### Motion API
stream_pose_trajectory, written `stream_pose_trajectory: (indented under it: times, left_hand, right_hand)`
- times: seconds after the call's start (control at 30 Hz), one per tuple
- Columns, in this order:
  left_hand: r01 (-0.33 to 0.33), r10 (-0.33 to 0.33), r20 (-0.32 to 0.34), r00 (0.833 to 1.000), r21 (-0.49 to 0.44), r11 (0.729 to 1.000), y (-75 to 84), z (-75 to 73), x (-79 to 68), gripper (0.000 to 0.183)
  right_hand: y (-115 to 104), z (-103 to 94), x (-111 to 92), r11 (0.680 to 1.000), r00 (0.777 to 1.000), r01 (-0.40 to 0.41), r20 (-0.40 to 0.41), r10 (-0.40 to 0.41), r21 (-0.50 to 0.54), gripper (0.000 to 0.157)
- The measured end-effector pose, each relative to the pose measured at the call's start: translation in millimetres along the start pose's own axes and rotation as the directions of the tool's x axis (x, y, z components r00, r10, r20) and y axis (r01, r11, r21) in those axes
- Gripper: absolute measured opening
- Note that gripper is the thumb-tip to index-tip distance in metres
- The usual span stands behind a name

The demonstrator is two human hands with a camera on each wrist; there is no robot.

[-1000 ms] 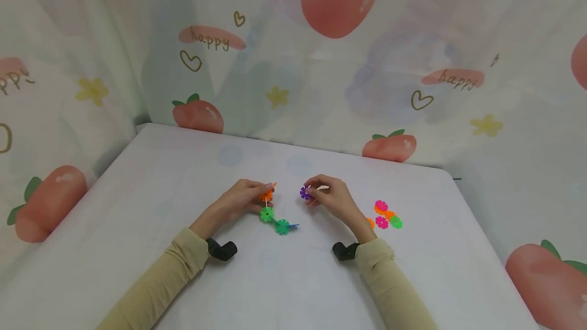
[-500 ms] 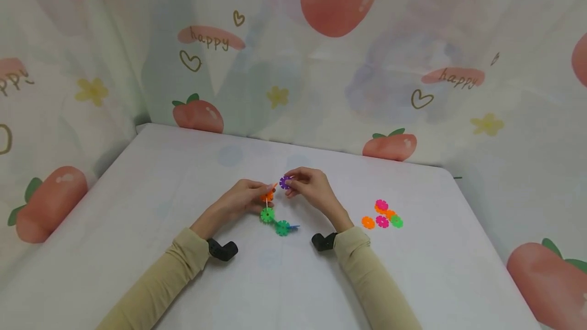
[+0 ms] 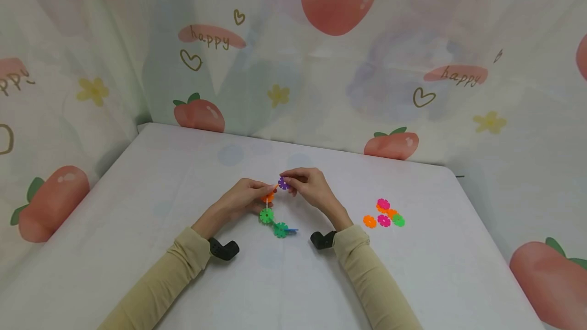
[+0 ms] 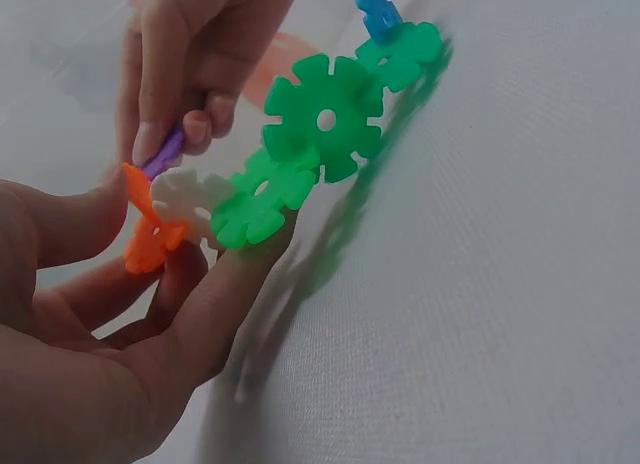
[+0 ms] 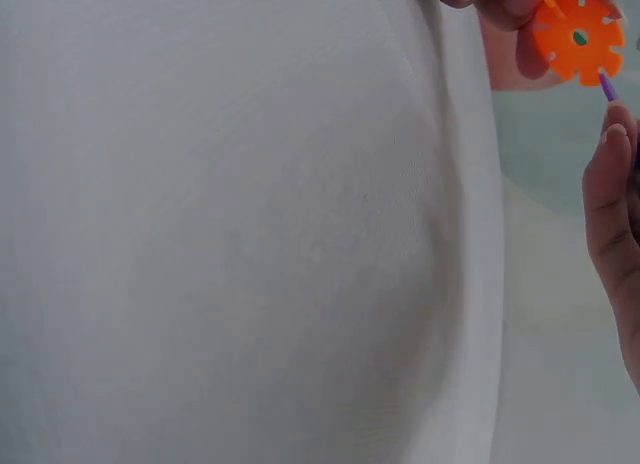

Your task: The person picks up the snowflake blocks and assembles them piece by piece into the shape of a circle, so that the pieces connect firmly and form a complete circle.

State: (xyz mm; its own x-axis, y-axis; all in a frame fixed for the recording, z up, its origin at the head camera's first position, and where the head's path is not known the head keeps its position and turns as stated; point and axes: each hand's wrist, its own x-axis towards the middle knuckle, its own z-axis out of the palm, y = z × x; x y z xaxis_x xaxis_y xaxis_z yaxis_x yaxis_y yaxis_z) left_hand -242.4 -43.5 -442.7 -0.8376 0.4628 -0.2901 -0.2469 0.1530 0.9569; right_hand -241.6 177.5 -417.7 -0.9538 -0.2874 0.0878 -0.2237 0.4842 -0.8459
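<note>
My left hand (image 3: 238, 197) pinches the orange end of a chain of slotted plastic snowflake discs. In the left wrist view, the chain runs from orange discs (image 4: 150, 246) through a white disc (image 4: 185, 199) and several green discs (image 4: 345, 104) to a blue disc (image 4: 376, 9). Between thumb and fingers, my right hand (image 3: 313, 187) pinches a purple snowflake disc (image 3: 284, 183). The purple edge meets the rim of an orange disc (image 5: 578, 46) in the right wrist view. How deep it sits in the slot, I cannot tell.
To the right of my right hand, several loose discs lie on the white-covered table (image 3: 220, 289): pink (image 3: 383, 221), orange (image 3: 369, 221) and green (image 3: 398, 220). Some overlap. A printed curtain (image 3: 321, 85) stands behind the table.
My right hand has moved left with the purple disc, bringing it against the orange end of the chain. My left hand has stayed nearly still.
</note>
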Motion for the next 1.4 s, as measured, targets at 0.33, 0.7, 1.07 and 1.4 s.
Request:
stream_pose_trajectory:
  times: [0.33, 0.7, 1.07, 1.4]
  left_hand:
    - [-0.028, 0.031, -0.048, 0.998, 0.053, 0.998, 0.5, 3.5, -1.1, 0.035]
    - [-0.060, 0.065, -0.039, 0.997, 0.113, 0.992, 0.7, 5.8, -2.7, 0.036]
    - [-0.049, 0.045, 0.058, 0.997, 0.077, 0.996, 0.6, 0.3, -1.3, 0.042]
    - [-0.042, 0.039, 0.027, 0.999, 0.139, 0.989, 1.3, -3.0, -3.0, 0.042]
  right_hand:
    - [-6, 1.0, 0, 0.996, 0.997, 0.060, 0.053, -0.057, -0.063, 0.020]
    - [-8, 7.0, 1, 0.997, 0.998, 0.056, 0.038, -0.054, -0.044, 0.024]
    - [-2, -11.9, -10, 0.998, 1.000, 0.024, 0.011, -0.023, -0.060, 0.031]
    - [15, -48.2, -48, 0.987, 1.000, -0.019, -0.019, 0.016, -0.157, 0.028]
